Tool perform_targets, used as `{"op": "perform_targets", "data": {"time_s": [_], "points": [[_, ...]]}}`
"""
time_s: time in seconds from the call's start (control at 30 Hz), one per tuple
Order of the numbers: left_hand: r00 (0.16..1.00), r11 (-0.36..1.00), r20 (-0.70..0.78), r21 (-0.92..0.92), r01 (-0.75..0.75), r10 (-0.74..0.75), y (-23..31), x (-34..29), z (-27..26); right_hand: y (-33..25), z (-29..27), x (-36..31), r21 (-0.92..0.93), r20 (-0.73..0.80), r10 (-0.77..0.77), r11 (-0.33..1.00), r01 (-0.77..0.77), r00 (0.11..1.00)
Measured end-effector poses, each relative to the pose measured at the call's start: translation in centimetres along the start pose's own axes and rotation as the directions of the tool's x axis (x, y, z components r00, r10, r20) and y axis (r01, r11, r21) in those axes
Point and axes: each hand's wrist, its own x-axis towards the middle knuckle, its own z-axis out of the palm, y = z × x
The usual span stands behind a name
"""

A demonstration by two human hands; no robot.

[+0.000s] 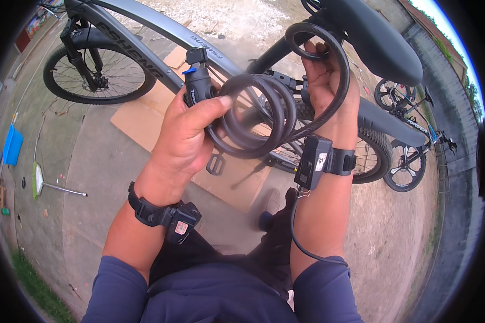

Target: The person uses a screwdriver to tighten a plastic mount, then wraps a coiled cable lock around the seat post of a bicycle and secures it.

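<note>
A coiled black cable bike lock (279, 110) hangs between my two hands in front of the bicycle. My left hand (186, 129) is closed around its thick lock body (198, 86), the thumb pressed against the coils. A black-headed key (196, 55) stands at the top of the lock body, beside a small blue tab (189, 70). Higher and to the right, my right hand (328, 81) is palm up, with its fingers curled about the cable's end loop (343, 59). The cable's tip is partly hidden by the fingers.
Close behind the lock stands a grey bicycle (170, 27) with a black saddle (380, 40). Flattened cardboard (140, 126) lies under it. A second bicycle (407, 126) stands at right near a wall. A broom (38, 180) and blue dustpan (12, 145) are at left.
</note>
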Motion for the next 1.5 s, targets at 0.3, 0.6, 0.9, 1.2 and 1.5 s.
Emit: {"op": "perform_targets", "data": {"time_s": [0.3, 0.6, 0.9, 1.2, 1.5], "points": [[0.999, 0.998, -0.024, -0.050, 0.027, -0.028, -0.2, -0.1, 0.5, 0.8, -1.5, 1.9, 0.111, 0.055, -0.015, 0.994, 0.008, 0.998], [1.000, 0.995, 0.016, -0.094, 0.029, -0.027, -0.8, 0.5, 0.2, 0.1, -2.0, 4.3, 0.174, 0.147, -0.013, 0.985, -0.013, 0.989], [0.999, 0.995, 0.001, -0.092, 0.045, -0.045, -2.0, 1.4, 0.4, -0.1, -4.2, 5.1, 0.163, 0.469, 0.068, 0.973, -0.162, 0.880], [0.998, 0.992, 0.003, -0.109, 0.068, -0.068, -2.7, 2.0, 1.0, 0.4, -4.9, 5.0, 0.221, 0.449, 0.006, 0.968, -0.117, 0.893], [0.996, 0.987, 0.013, -0.131, 0.089, -0.088, -3.2, 2.7, 0.8, -0.2, -3.0, 6.4, 0.454, 0.521, 0.030, 0.837, -0.307, 0.853]]}}
